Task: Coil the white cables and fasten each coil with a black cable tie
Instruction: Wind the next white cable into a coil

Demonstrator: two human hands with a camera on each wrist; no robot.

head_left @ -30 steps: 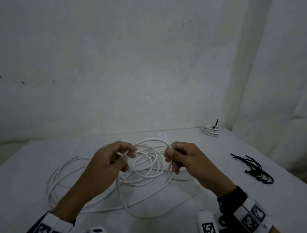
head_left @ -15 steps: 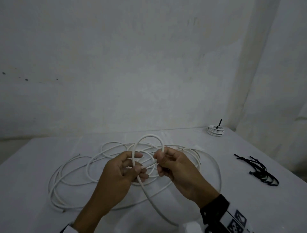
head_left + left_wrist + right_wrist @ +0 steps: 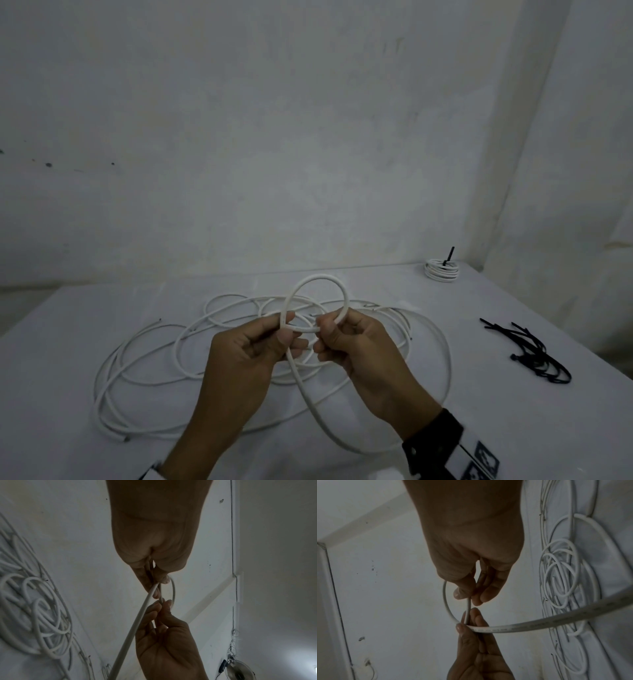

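My two hands meet above the table, and a white cable (image 3: 318,279) stands between them in one small upright loop. My left hand (image 3: 287,324) pinches the crossing of the loop between thumb and forefinger. My right hand (image 3: 329,323) pinches the loop's other side, fingers curled round the strand. The cable's free length (image 3: 308,397) drops toward me and curves off to the right. In the left wrist view the left fingertips (image 3: 155,588) clamp the cable (image 3: 137,622). The right wrist view has the right fingertips (image 3: 467,595) on the thin strand.
Several loose white cables (image 3: 144,363) sprawl in wide loops across the white table (image 3: 513,428) under and left of my hands. A bundle of black cable ties (image 3: 534,356) lies at the right. A finished coil (image 3: 442,271) with a black tie stands at the far right corner.
My hands have come together from about a hand's width apart. The cable stretched between them is now bent into a small upright loop.
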